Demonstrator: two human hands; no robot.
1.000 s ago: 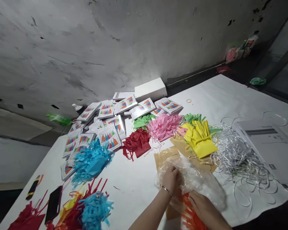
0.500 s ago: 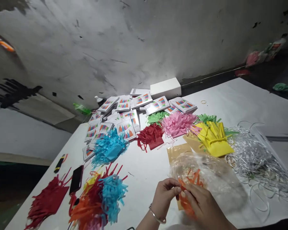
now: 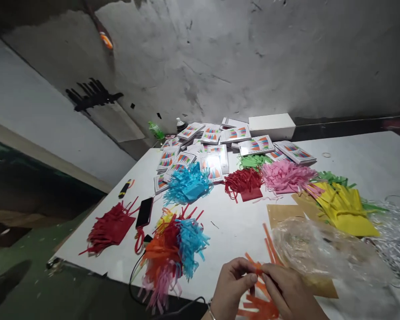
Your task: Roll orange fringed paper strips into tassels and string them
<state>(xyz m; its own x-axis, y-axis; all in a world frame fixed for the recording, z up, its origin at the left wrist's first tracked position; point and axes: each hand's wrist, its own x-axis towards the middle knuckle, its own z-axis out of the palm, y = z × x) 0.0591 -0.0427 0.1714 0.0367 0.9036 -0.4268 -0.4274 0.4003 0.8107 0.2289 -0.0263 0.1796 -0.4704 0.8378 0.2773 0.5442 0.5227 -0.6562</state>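
Pinching orange fringed paper strips (image 3: 258,289) together: left hand (image 3: 231,286), right hand (image 3: 288,293); clear crinkled plastic bag (image 3: 320,251) beside; no legible writing.

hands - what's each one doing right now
left hand: closed, pinching the orange paper fringe
right hand: closed, pinching the same orange paper fringe

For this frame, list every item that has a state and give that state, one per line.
Left hand: pinching orange paper fringe.
Right hand: closed on the same fringe.
Orange paper fringe: held, strips splayed loose.
Clear plastic bag: crumpled, lying on the table.
Phone: screen dark, lying flat.
Blue fringe bundle: resting on the table.
Printed packets: heaped, overlapping.
White box: closed.
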